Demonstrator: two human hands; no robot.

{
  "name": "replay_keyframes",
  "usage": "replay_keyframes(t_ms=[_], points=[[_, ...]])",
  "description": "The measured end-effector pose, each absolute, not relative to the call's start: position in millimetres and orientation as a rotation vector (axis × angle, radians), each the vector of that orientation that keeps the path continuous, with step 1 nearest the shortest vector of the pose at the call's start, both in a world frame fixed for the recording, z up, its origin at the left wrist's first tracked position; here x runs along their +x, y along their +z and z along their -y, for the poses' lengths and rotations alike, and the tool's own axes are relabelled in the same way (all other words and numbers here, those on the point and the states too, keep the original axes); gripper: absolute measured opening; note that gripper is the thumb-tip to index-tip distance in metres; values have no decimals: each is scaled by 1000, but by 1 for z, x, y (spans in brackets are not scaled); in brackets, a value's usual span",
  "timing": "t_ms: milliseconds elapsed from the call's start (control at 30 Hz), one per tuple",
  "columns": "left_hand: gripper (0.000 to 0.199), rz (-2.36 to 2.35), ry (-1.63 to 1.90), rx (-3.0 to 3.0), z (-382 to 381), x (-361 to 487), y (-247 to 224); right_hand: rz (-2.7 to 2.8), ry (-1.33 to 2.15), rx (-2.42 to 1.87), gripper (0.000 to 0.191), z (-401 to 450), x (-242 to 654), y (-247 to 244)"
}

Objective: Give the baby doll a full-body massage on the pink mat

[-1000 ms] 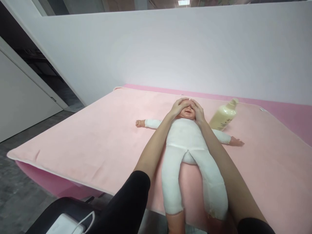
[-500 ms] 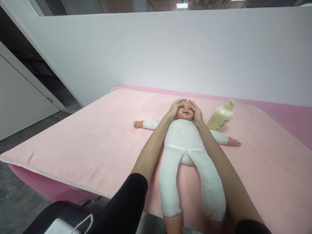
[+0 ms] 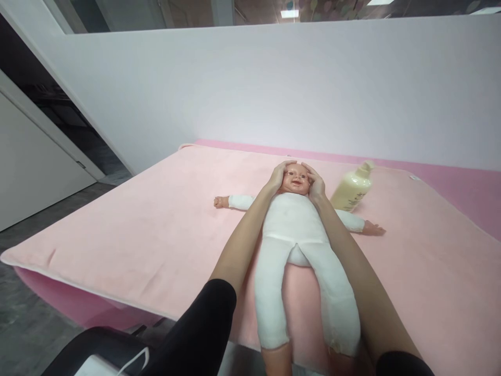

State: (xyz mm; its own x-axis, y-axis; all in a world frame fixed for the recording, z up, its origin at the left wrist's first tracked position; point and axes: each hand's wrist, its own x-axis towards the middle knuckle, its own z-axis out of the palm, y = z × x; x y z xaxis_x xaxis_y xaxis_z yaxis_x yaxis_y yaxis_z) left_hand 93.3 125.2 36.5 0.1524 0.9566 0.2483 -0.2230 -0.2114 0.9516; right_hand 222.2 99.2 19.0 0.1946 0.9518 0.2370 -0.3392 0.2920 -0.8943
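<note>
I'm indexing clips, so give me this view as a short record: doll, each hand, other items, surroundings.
Doll: doll face up, arms spread, legs toward the camera
Left hand: left hand against one side of the doll's head
Right hand: right hand against the other side
Other item: pale yellow bottle beside the doll's arm, on the person's right
Surface: pink blanket under the doll
Behind: white wall
</note>
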Motion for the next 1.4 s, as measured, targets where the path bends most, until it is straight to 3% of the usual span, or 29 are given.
replay_keyframes(t_ms=[467,700,933,1100,1400], points=[[43,-805,1452,1514,-128,92,24,872,1088,-798,39,-101,221,18],[53,-864,1551,1849,-98,80,12,1133,817,-968,85,-88,220,10],[97,-841,1372,1954,-94,68,13,1570,826,-1033,121,-67,239,12],[116,-822,1258,1954,-99,61,11,1597,954,-971,125,-63,244,15],[102,-782,1170,2056,-101,54,4,1498,990,-977,119,-63,243,14]])
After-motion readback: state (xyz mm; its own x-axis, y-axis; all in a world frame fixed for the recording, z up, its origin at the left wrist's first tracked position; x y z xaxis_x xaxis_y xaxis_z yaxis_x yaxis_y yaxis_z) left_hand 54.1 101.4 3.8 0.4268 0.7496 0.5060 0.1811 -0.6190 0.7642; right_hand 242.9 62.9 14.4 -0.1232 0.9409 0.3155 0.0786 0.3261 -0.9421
